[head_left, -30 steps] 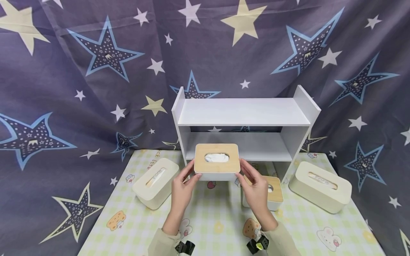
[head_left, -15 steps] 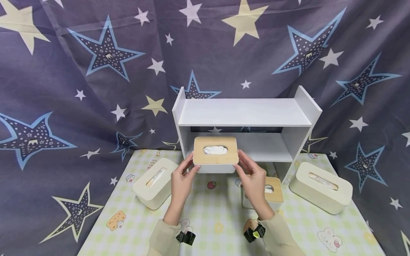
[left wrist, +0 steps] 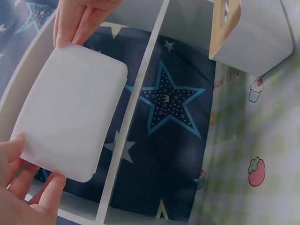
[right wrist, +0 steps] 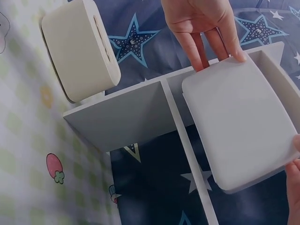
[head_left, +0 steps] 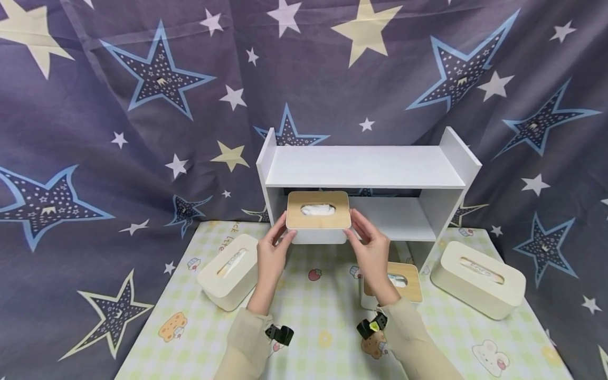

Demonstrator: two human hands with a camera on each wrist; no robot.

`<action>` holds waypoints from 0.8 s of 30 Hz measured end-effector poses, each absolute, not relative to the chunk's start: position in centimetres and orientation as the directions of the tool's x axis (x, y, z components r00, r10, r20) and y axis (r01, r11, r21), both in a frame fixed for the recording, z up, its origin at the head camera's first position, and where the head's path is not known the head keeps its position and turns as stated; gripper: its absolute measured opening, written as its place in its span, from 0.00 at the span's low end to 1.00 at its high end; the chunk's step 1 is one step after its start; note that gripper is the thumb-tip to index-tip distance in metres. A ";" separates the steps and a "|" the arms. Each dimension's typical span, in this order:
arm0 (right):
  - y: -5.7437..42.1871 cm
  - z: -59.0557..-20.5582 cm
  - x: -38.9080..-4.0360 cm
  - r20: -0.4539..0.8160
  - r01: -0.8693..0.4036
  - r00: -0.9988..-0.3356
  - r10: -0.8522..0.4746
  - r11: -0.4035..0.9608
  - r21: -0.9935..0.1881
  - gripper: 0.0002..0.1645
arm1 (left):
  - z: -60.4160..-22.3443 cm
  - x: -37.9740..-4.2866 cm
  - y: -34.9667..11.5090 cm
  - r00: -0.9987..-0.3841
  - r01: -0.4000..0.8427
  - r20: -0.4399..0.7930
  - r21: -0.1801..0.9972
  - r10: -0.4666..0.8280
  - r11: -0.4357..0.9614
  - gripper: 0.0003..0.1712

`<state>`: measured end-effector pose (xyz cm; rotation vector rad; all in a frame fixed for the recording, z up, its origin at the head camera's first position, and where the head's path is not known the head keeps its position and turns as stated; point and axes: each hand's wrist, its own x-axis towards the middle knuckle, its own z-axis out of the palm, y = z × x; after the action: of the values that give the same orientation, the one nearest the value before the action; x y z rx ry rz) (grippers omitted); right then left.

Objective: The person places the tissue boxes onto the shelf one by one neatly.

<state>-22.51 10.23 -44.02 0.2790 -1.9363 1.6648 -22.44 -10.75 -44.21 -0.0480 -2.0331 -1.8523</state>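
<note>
Between both hands is a white tissue box (head_left: pixel 317 217) with a light wooden lid and white tissue in its oval slot. My left hand (head_left: pixel 274 252) grips its left end, thumb on the near face. At the opposite end my right hand (head_left: pixel 371 250) grips it the same way. The box is raised off the table, level with the middle shelf of the white shelf unit (head_left: pixel 366 164), and overlaps that opening in the head view. Both wrist views show the plain white underside of the tissue box (left wrist: pixel 72 112) in front of the shelf's middle compartment.
A second wooden-lidded tissue box (head_left: pixel 409 282) stands on the table under my right forearm. One cream tissue box (head_left: pixel 229 272) lies at the left, another cream tissue box (head_left: pixel 478 279) at the right. Behind the checked tablecloth (head_left: pixel 304 338) hangs a starry curtain (head_left: pixel 119 179).
Both hands have lifted the wooden-lidded box and carried it forward, from below the middle shelf's edge up to the middle opening. The other boxes have stayed put.
</note>
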 end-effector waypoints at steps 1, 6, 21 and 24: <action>10.2 -44.0 -22.7 0.532 -0.497 -0.823 0.201 0.199 -0.845 0.28 | -44.2 -22.6 -10.7 -0.924 0.277 0.302 0.952 -0.234 0.133 0.28; 10.1 -43.8 -23.6 0.500 -0.473 -0.842 0.201 0.168 -0.865 0.28 | -44.2 -23.5 -10.4 -0.923 0.280 0.304 0.951 -0.235 0.132 0.29; 9.7 -44.5 -25.4 0.488 -0.455 -0.845 0.217 0.186 -0.871 0.27 | -44.8 -24.9 -10.3 -0.927 0.276 0.298 0.953 -0.229 0.126 0.30; 9.5 -44.1 -25.3 0.485 -0.455 -0.848 0.212 0.178 -0.873 0.27 | -44.9 -25.2 -10.3 -0.932 0.272 0.292 0.955 -0.217 0.115 0.31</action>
<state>-25.26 9.54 -44.13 0.2274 -1.9510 1.7196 -25.17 -10.29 -44.92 -0.0541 -2.0408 -1.8746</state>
